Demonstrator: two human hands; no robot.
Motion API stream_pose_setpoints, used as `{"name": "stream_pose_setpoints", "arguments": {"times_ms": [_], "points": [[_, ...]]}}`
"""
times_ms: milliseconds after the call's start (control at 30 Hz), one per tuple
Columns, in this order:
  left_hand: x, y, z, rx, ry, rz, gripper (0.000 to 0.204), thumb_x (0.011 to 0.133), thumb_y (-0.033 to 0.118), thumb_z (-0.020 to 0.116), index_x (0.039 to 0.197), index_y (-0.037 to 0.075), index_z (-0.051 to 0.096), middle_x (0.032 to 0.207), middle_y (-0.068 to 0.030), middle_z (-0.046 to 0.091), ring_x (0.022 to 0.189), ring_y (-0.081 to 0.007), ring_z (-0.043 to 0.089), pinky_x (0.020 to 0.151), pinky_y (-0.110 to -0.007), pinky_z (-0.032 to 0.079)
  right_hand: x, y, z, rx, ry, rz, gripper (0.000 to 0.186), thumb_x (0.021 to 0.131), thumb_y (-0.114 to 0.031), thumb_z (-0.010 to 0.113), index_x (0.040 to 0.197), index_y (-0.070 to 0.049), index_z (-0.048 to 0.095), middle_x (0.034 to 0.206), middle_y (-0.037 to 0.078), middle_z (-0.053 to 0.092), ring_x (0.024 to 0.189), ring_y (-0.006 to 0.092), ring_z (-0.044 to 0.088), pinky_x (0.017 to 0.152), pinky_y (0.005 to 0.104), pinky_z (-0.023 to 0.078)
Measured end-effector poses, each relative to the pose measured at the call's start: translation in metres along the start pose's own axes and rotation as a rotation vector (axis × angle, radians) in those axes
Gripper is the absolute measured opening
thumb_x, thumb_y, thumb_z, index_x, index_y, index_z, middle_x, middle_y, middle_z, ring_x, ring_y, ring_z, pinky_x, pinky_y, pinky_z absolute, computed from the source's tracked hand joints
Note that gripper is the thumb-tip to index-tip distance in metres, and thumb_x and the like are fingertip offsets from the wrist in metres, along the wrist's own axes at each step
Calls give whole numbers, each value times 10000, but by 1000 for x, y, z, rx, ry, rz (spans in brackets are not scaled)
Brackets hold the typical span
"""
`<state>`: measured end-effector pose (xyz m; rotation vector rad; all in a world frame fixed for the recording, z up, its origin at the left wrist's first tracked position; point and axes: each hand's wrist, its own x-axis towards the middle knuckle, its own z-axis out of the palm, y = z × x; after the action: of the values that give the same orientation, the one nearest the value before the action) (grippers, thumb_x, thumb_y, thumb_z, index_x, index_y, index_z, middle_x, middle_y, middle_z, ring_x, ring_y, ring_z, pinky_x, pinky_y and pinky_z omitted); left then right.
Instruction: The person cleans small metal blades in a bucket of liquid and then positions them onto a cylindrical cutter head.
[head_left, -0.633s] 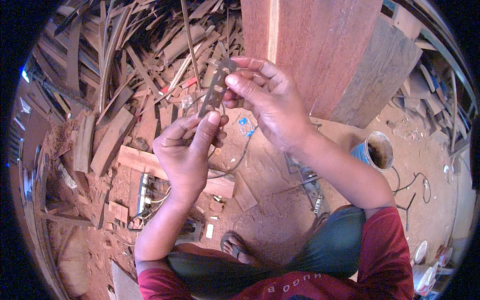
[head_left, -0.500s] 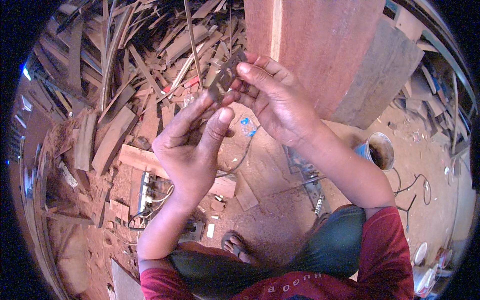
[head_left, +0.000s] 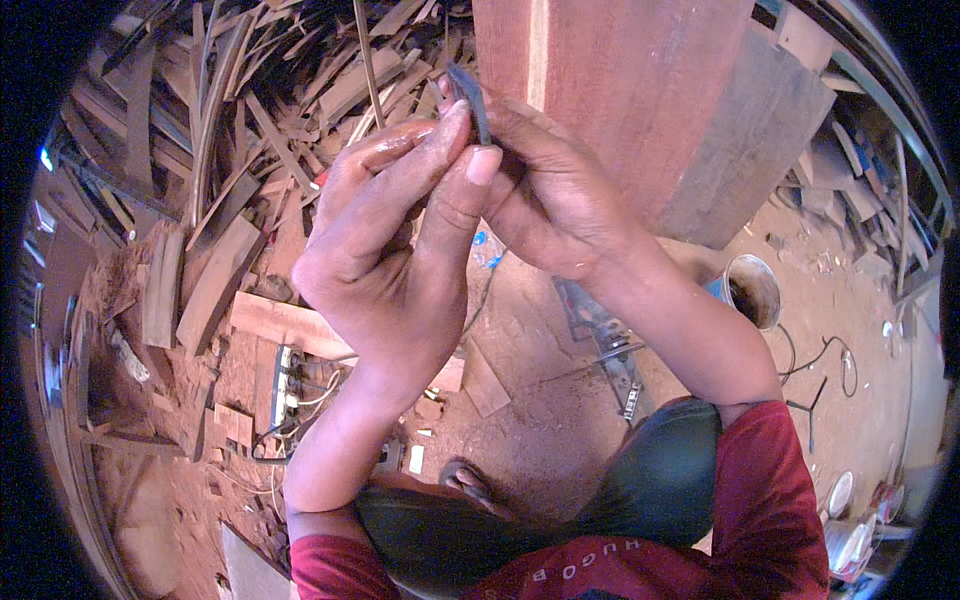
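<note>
A dark, flat slotted strip [head_left: 467,90], apparently metal, is raised between both hands, now tilted nearly edge-on so its slots are hidden. My left hand [head_left: 390,250] has its fingers and thumb bent up to the strip, gripping it from the lower left. My right hand [head_left: 560,200] holds it from behind on the right; its fingertips are partly hidden by the strip and my left hand.
Scrap wood [head_left: 240,150] is heaped at the left and back. Large wooden panels [head_left: 610,100] lean at the back. A bucket [head_left: 750,295] sits at the right, near cables [head_left: 840,365]. A power strip [head_left: 283,385] and metal tool [head_left: 615,365] lie below my arms.
Both hands and the strip have moved up; my left hand has swung upward and closer to my right. The strip has turned from showing its slotted face to nearly edge-on.
</note>
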<state>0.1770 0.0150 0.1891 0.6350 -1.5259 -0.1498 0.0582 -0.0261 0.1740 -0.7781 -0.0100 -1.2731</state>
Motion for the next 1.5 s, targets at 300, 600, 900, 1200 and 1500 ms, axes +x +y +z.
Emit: {"name": "stream_pose_setpoints", "arguments": {"times_ms": [300, 600, 900, 1200, 1500], "points": [[1, 6, 0, 116, -29, 2, 250, 745, 10, 736, 992, 10, 695, 925, -116, 672, 869, -187, 618, 771, -257, 481, 1, -2, 1, 44, -30, -3, 200, 925, -210, 556, 1035, -48, 593, 947, 53, 651, 845, 143, 626, 689, 262, 520], [3, 5, 1, 204, -22, 89, 239, 756, 9, 728, 993, 8, 693, 936, -130, 667, 882, -190, 620, 783, -256, 476, 3, 1, -3, 51, -82, -12, 220, 938, -193, 531, 1075, -26, 568, 966, 52, 625, 879, 126, 605, 774, 252, 508], [0, 4, 6, 109, 13, 40, 224, 785, 15, 708, 1007, -1, 683, 954, -134, 660, 881, -183, 619, 777, -258, 481, 5, -2, -1, 77, -95, -11, 194, 938, -181, 528, 1037, -24, 586, 947, 55, 631, 866, 125, 614, 780, 248, 525], [6, 8, 7, 89, 30, 55, 226, 780, 12, 712, 1004, -6, 683, 950, -133, 660, 880, -183, 619, 772, -258, 482, 12, -6, 2, 92, -217, -24, 194, 932, -185, 540, 1028, -25, 595, 937, 50, 630, 863, 118, 612, 781, 240, 520], [10, 14, 6, 120, 27, 47, 234, 751, 9, 731, 980, -12, 691, 932, -130, 664, 880, -196, 616, 792, -267, 472, 13, -5, 2, 58, -153, -42, 263, 934, -180, 531, 1129, -6, 558, 1002, 59, 621, 912, 120, 599, 825, 239, 502]]}}
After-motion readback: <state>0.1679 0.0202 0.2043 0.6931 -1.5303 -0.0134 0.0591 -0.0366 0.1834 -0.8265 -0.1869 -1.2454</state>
